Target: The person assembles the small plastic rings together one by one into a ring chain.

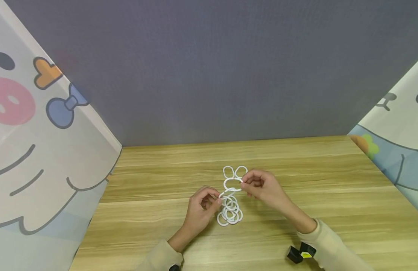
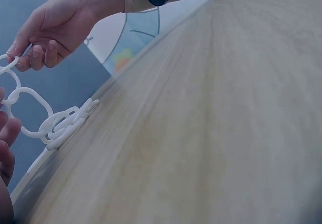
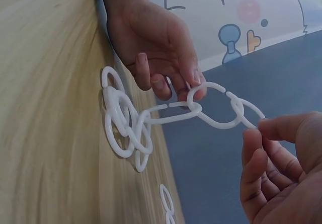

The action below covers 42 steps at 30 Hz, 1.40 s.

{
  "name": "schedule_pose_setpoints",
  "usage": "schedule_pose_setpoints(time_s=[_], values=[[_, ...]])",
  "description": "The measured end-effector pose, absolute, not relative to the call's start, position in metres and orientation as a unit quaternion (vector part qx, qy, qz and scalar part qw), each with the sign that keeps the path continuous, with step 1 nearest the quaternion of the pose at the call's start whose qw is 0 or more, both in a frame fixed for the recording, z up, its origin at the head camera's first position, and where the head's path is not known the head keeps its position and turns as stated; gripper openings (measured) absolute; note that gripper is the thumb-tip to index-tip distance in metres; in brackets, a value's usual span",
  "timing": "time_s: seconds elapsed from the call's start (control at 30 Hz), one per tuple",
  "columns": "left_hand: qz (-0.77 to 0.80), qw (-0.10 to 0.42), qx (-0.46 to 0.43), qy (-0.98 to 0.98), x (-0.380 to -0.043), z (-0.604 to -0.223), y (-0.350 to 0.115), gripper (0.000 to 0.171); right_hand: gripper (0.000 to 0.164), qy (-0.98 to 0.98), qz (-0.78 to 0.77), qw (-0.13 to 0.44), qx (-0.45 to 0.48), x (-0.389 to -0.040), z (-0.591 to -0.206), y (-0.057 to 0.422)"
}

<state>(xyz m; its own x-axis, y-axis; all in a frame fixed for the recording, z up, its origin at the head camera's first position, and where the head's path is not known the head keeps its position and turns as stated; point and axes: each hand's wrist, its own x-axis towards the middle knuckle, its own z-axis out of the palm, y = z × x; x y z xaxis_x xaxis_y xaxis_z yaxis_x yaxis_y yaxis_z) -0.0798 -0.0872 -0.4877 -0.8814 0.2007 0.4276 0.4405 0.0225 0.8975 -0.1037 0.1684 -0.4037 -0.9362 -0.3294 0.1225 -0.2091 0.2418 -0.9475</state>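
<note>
Several white plastic C-shaped rings link into a chain. Between thumb and fingers, my right hand [image 1: 264, 188] pinches the ring at the chain's far end [image 3: 254, 104]. My left hand [image 1: 199, 210] pinches the adjoining ring [image 3: 216, 126], close to where another ring hooks through it. A small gap shows in that adjoining ring in the right wrist view. From there the chain hangs down to a heap of linked rings [image 3: 107, 103] lying on the table between the hands. In the left wrist view only fingertips of the left hand [image 2: 6, 153] show at the edge.
Two loose white rings, a left one [image 1: 228, 166] and a right one [image 1: 242, 166], lie on the wooden table [image 1: 154, 226] just beyond the hands. A grey panel [image 1: 229, 75] rises behind the table. Cartoon-printed panels flank both sides. A black wrist device [image 1: 294, 255] sits by the right sleeve.
</note>
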Motion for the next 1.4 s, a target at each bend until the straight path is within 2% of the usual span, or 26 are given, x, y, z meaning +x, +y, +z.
schedule_pose_setpoints(time_s=[0.3,0.53,0.8,1.4], values=[[-0.652,0.073,-0.218,-0.722,-0.077,-0.487,-0.087,0.023,0.009,0.783,-0.593,0.053,-0.181,-0.100,-0.408,0.165],[-0.672,0.091,-0.234,-0.697,-0.078,-0.488,-0.086,0.009,0.010,0.781,-0.592,0.067,-0.189,-0.099,-0.414,0.162],[-0.691,0.115,-0.223,-0.678,-0.078,-0.486,-0.086,0.013,0.009,0.784,-0.583,0.075,-0.199,-0.098,-0.420,0.158],[-0.694,0.107,-0.203,-0.682,-0.078,-0.486,-0.087,0.007,0.009,0.778,-0.583,0.100,-0.212,-0.101,-0.428,0.154]])
